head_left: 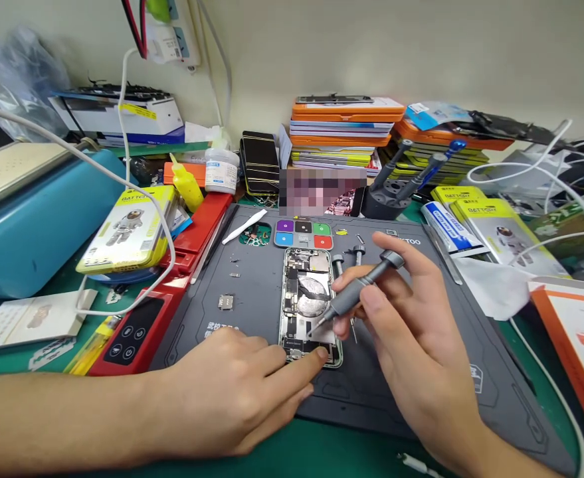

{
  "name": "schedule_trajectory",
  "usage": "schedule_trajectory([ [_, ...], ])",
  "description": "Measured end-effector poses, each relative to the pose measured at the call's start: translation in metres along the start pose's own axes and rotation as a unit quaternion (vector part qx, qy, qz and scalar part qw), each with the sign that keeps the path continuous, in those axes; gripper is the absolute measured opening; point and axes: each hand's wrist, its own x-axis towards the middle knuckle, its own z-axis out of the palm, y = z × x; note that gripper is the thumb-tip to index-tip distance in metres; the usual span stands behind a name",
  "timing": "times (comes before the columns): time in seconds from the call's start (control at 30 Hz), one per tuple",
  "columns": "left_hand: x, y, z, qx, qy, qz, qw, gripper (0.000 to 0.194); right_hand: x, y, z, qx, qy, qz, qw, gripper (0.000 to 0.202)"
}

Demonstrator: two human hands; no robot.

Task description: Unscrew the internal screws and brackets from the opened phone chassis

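Observation:
An opened phone (311, 272) lies upright on the dark grey mat (256, 265), its inner parts showing. My left hand (246, 385) rests over the phone's lower end, the index finger stretched out and touching it near the bottom right corner; that hand holds nothing I can see. My right hand (411, 318) grips a grey screwdriver (349, 299), slanted down to the left, its tip over the lower middle of the phone. The index finger is on the screwdriver's cap. Two more screwdriver heads show just right of the phone, partly behind my right hand.
A coloured magnetic tray (303, 234) sits above the phone. Small metal parts, one a silver SIM reader (226, 302), and a white stick (244, 226) lie left. A red device (132, 332) borders the mat. Yellow battery boxes (131, 229), stacked orange boxes (346, 126) and a tool holder (389, 199) stand around.

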Motion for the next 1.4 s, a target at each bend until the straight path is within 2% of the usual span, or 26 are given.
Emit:
schedule_trajectory([
  [0.23, 0.001, 0.000, 0.001, -0.013, -0.004, -0.019, 1.000, 0.033, -0.014, 0.000, -0.003, 0.009, -0.030, 0.027, 0.999, 0.039],
  [0.33, 0.001, 0.001, 0.001, 0.003, 0.007, -0.021, 1.000, 0.026, -0.016, 0.001, -0.003, 0.011, -0.059, 0.037, 0.998, 0.040],
  [0.5, 0.001, 0.003, 0.000, 0.011, 0.016, -0.021, 1.000, 0.019, -0.018, -0.001, -0.001, -0.010, -0.069, 0.028, 0.997, 0.041],
  [0.8, 0.000, 0.002, 0.002, 0.015, 0.028, -0.022, 0.999, 0.020, -0.018, 0.000, -0.001, -0.006, -0.096, 0.022, 0.995, 0.041],
  [1.07, 0.000, 0.002, 0.000, 0.012, 0.007, -0.009, 1.000, 0.015, -0.016, -0.001, -0.001, 0.004, -0.052, 0.013, 0.999, 0.037],
  [1.4, 0.000, 0.001, 0.001, 0.010, 0.010, -0.009, 1.000, 0.021, -0.014, 0.000, -0.001, 0.016, -0.078, 0.000, 0.997, 0.039],
])
